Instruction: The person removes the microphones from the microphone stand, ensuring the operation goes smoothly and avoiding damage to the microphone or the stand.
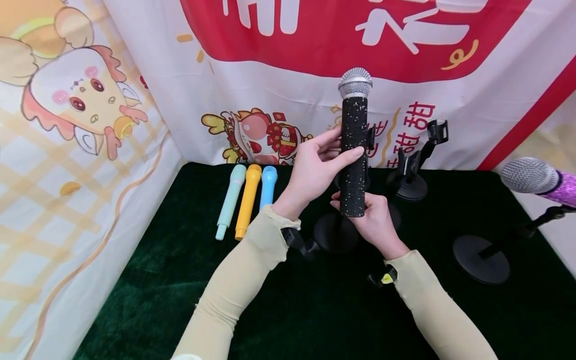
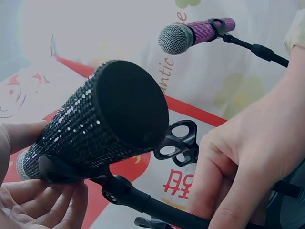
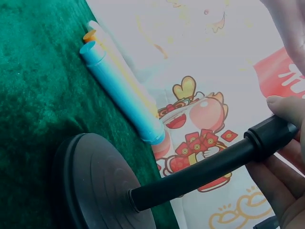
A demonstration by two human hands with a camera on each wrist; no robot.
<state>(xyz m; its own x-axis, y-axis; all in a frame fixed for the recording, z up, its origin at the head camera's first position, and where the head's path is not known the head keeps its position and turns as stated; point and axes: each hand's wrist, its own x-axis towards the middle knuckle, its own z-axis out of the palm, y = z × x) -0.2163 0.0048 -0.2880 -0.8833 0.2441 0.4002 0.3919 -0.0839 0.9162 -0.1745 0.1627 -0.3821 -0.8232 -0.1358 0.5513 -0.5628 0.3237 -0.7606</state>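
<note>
A black glittery microphone (image 1: 353, 117) with a silver mesh head stands nearly upright in the head view. My left hand (image 1: 312, 167) holds its body, thumb across the front and fingers behind. Seen from the left wrist, the microphone sits in the black clip (image 2: 62, 169) of a stand, its flat end facing the camera. My right hand (image 1: 377, 217) grips that microphone stand lower down. In the right wrist view, thumb and fingers close around the collar on the stand's pole (image 3: 190, 179), above the round base (image 3: 100, 183).
Turquoise (image 1: 232, 200), yellow (image 1: 249, 200) and blue (image 1: 268, 185) toy-like microphones lie at left on the dark green cloth (image 1: 157, 280). A purple microphone (image 1: 567, 190) rests on a stand at right. Another stand (image 1: 407, 185) with a bare clip is behind, near the printed backdrop (image 1: 288, 95).
</note>
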